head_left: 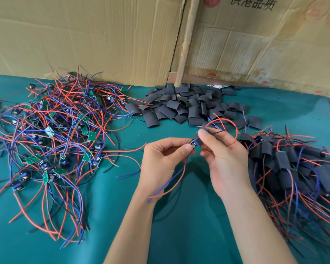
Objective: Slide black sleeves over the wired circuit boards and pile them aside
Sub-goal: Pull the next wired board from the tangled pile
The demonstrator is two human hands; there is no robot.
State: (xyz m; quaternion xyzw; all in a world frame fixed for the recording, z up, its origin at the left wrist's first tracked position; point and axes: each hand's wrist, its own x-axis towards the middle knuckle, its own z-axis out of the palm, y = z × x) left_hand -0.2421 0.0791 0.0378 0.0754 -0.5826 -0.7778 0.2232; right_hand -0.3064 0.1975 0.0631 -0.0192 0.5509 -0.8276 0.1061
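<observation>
My left hand (161, 161) pinches a small wired circuit board (194, 145) between thumb and forefinger over the middle of the table. My right hand (225, 159) pinches a black sleeve (196, 138) that sits partly over the board's far end. Red, blue and black wires (225, 121) loop out above my right hand, and a red and a blue wire (168, 187) hang below my left hand. A tangle of bare wired boards (51, 134) lies at the left. Loose black sleeves (187, 105) are heaped at the back. Sleeved boards (293, 168) are piled at the right.
The table is covered with green cloth (179, 216). Flattened cardboard sheets (84, 35) stand along the back edge with a wooden strip (187, 40) between them.
</observation>
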